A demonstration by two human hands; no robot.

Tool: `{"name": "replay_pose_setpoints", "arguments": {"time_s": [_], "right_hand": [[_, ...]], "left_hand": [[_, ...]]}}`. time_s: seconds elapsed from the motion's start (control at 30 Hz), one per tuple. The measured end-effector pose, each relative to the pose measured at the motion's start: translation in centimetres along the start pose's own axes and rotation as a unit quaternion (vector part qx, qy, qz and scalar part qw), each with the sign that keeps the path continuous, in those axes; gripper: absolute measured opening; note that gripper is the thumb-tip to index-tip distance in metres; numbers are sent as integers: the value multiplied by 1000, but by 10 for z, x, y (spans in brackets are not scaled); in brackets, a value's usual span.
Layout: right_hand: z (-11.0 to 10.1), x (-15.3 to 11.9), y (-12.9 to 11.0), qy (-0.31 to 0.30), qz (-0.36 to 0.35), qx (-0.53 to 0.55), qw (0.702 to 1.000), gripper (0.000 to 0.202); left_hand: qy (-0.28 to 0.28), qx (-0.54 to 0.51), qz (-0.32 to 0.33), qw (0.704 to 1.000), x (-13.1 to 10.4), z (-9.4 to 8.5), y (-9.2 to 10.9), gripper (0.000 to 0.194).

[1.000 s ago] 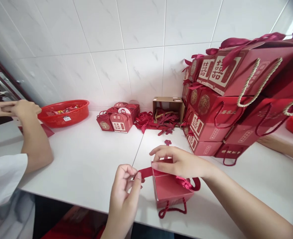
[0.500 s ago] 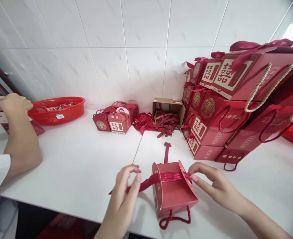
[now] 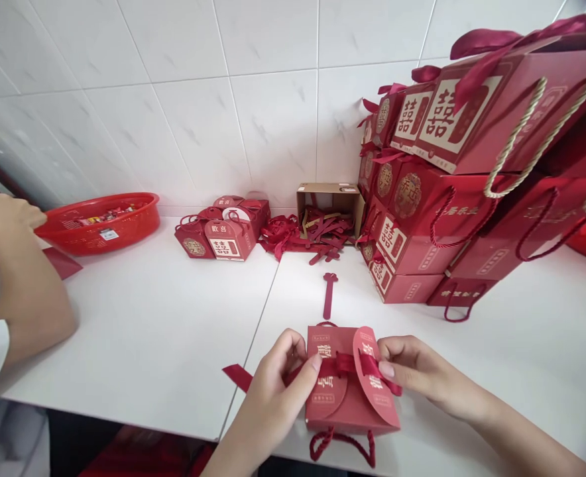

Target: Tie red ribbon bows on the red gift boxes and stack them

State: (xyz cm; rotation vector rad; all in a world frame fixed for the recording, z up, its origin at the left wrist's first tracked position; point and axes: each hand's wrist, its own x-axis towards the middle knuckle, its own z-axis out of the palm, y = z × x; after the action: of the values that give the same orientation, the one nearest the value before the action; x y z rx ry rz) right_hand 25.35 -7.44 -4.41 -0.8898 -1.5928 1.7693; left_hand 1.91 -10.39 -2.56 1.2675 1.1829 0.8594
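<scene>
A small red gift box [image 3: 330,414] with rope handles sits near the table's front edge, its two rounded flaps folded down on top. Dark red ribbon [image 3: 345,363] threads through slots in both flaps. At the box's left side, my left hand [image 3: 283,377] is closed on the ribbon, whose loose end sticks out to the left. My right hand [image 3: 412,368] pinches the ribbon at the right flap. Just behind the box lies a flat red tag strip [image 3: 329,295].
Tall stacked red gift boxes [image 3: 422,205] stand at the right. Small finished boxes [image 3: 228,238], ribbons [image 3: 279,232] and a carton of strips [image 3: 330,189] line the wall. A red basin [image 3: 101,228] is at the left, beside another person's arm [image 3: 29,285].
The box's flaps have gone from raised to folded flat. My left hand has moved right, to the box, and now grips the ribbon. The view has shifted slightly.
</scene>
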Motion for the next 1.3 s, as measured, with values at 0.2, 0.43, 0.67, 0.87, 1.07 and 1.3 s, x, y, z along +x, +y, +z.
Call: {"name": "replay_pose_setpoints", "arguments": {"time_s": [0.2, 0.43, 0.67, 0.87, 1.07, 1.3], "right_hand": [[-9, -7, 0, -27, 22, -30, 999, 49], [-32, -16, -12, -40, 41, -140, 989, 44], [-34, -16, -11, -27, 27, -174, 984, 45], [-31, -14, -8, 25, 8, -180, 983, 45], [-28, -5, 0, 110, 6, -204, 973, 44], [-26, 0, 4, 117, 7, -216, 969, 44]], "left_hand": [[14, 64, 6, 998, 2, -5, -1, 35], [41, 121, 4, 992, 7, -18, 1, 49], [30, 92, -25, 995, -5, -18, -6, 48], [32, 90, 8, 995, -9, -23, -12, 49], [43, 68, 30, 996, 8, -30, -13, 45], [53, 71, 22, 996, 11, -33, -8, 34]]}}
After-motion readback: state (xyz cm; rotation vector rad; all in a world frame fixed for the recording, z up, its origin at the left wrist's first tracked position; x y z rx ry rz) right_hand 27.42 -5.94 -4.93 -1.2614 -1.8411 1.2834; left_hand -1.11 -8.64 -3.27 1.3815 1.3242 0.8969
